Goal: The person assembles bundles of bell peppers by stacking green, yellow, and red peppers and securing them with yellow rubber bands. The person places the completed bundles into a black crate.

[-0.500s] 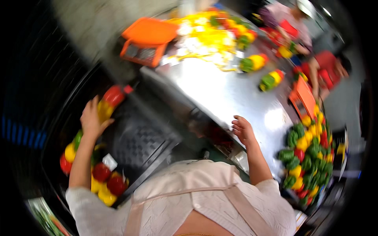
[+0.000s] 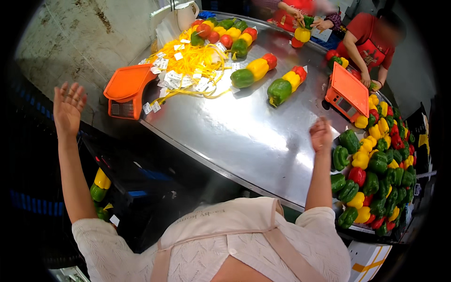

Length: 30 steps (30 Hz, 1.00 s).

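My left hand is raised over the left side, away from the table, fingers stretched and holding nothing. Over the metal table hangs my right hand, empty with fingers loosely bent, just left of a big pile of loose green, yellow and red bell peppers. Two three-colour rows of bell peppers, one row and another row, lie on the table beyond my hands. Below my left forearm, a dark crate holds more peppers, partly hidden by the arm.
An orange scale stands at the table's left corner, beside yellow ties with white tags. More pepper rows lie behind. Another orange scale is at the right. Two co-workers handle peppers at the far side; one wears a red shirt.
My left hand has left the peppers in the crate and risen, empty. My view has swung toward the table. My right hand stays over the table.
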Motion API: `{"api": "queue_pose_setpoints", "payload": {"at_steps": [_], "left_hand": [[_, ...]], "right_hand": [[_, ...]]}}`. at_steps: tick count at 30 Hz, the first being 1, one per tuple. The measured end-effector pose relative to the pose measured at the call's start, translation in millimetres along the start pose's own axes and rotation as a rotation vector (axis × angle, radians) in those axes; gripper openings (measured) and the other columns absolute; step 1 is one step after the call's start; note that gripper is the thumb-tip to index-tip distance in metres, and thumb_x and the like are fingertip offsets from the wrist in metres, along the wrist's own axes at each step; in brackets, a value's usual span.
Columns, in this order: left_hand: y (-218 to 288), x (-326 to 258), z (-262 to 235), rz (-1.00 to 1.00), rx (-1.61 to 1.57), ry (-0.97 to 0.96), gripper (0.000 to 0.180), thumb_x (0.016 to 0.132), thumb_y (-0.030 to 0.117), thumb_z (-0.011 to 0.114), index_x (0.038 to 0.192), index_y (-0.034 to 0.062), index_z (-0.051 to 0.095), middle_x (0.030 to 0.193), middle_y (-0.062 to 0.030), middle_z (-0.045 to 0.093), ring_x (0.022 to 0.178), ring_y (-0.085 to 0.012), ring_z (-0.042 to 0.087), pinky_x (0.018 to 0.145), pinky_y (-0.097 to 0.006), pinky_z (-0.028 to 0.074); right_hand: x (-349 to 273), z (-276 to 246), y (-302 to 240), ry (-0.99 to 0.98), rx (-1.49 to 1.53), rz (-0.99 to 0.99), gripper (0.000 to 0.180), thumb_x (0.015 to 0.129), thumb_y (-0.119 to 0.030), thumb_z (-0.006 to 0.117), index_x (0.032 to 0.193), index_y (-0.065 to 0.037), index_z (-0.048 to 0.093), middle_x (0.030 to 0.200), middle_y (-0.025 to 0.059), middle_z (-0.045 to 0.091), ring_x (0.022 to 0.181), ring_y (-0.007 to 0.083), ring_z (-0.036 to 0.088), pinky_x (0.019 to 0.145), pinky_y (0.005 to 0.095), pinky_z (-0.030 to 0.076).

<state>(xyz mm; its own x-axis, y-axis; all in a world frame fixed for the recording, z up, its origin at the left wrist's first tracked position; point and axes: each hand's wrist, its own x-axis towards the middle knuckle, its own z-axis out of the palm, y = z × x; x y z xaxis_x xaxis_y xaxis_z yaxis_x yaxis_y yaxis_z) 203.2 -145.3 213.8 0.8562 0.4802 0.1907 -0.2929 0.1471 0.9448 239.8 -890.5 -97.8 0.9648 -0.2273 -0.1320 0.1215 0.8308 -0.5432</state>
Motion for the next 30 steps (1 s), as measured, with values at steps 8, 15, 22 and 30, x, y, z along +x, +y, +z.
{"api": "queue_pose_setpoints", "payload": {"at_steps": [8,15,22,30], "left_hand": [[-107,73,125,-0.060,0.332,-0.222,0.034,0.094,0.035,0.065,0.114,0.0080,0.061,0.101,-0.0043,0.061,0.090,-0.0155,0.061,0.078,-0.033,0.053],[-245,173,327,-0.103,0.685,-0.599,0.028,0.092,0.030,0.069,0.105,0.0057,0.067,0.097,-0.0039,0.064,0.088,-0.0130,0.060,0.073,-0.029,0.054],[-429,230,434,0.015,0.872,-0.744,0.031,0.086,0.029,0.075,0.096,0.0021,0.065,0.090,-0.0065,0.066,0.082,-0.0123,0.062,0.067,-0.033,0.053],[-495,204,519,0.061,1.402,-0.695,0.093,0.073,0.051,0.080,0.142,0.0047,0.040,0.135,-0.0219,0.051,0.125,-0.0421,0.050,0.099,-0.047,0.048]], "right_hand": [[46,-50,24,0.361,-0.786,-0.185,0.017,0.094,-0.021,0.062,0.104,-0.008,0.064,0.073,0.0003,0.057,0.053,0.0083,0.048,0.048,0.0226,0.039],[39,4,141,0.146,-1.835,-0.527,0.014,0.086,-0.015,0.062,0.098,-0.009,0.066,0.086,0.0102,0.065,0.083,0.0328,0.060,0.077,0.0437,0.047],[39,23,147,0.229,-2.033,-0.532,0.008,0.084,-0.012,0.063,0.092,-0.011,0.064,0.085,0.0059,0.061,0.085,0.0283,0.057,0.078,0.0423,0.040],[41,30,139,0.213,-2.072,-0.540,0.009,0.082,-0.008,0.064,0.090,-0.010,0.063,0.083,0.0039,0.059,0.081,0.0270,0.055,0.075,0.0409,0.040]]}}
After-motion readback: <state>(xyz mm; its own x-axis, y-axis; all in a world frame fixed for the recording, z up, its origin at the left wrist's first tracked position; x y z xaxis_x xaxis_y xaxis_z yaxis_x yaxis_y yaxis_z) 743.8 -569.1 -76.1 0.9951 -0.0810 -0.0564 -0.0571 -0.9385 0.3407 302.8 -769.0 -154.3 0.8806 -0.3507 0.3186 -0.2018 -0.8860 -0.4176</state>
